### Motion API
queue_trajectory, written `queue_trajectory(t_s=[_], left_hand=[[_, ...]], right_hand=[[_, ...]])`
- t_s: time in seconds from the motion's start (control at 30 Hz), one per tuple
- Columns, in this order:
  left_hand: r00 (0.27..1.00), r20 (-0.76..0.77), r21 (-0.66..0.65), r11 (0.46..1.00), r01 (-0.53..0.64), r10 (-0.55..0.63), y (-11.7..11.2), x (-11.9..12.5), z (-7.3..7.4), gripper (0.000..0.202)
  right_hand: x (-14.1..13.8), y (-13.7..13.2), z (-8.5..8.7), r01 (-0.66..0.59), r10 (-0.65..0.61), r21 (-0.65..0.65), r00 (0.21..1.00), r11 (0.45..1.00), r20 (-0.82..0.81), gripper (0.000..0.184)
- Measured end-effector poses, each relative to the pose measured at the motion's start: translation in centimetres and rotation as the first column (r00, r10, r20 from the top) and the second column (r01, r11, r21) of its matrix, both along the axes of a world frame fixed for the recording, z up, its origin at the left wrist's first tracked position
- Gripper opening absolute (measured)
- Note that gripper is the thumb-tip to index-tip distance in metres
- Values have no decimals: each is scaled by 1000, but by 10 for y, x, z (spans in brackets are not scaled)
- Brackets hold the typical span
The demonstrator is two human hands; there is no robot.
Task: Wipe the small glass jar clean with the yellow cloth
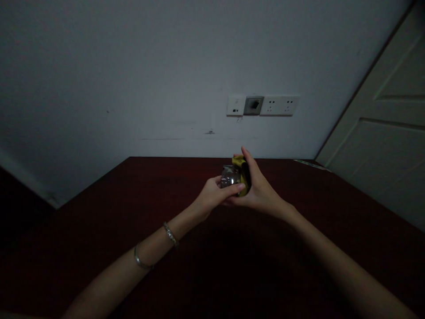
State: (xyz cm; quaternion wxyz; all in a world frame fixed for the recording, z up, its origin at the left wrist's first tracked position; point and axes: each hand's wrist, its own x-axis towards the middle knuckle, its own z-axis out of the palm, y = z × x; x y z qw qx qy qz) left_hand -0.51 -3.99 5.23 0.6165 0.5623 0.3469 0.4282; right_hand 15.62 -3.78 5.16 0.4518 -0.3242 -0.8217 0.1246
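Note:
Both hands meet above the dark red table, around a small object with a clear, shiny part (230, 175) and a yellow and black part (239, 161). My left hand (212, 195) grips the clear part from the left, its thumb lying across the front. On the right side, the fingers and thumb of my right hand (259, 186) curve round the yellow and black part. The two parts touch; whether they are joined, and what kind of object this is, I cannot make out in the dim light. Some fingers of both hands are hidden behind it.
The dark red table (159, 186) reaches back to a pale wall (149, 79). Wall sockets (277, 106) sit above its back edge. At the right stands a panelled door (392, 133), with a thin patterned strip (310, 165) at the table's far right edge.

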Motion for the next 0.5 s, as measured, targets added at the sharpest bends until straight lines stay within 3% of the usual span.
queue_trajectory(t_s=[0.17, 0.33, 0.5], left_hand=[[992, -99, 41, 996, 79, -74, -2, -6, -2, 58], [978, 33, 162, 967, 199, -206, 1, -10, -7, 72], [975, 40, 306, 932, 194, -216, 14, -12, -17, 101]], right_hand=[[-1, -1, -7, -12, -6, -110, 988, 994, -157, 118], [-2, 1, -5, 9, -67, -191, 951, 982, -301, 121], [-6, -3, 2, -46, -64, -274, 924, 961, -377, 119]])
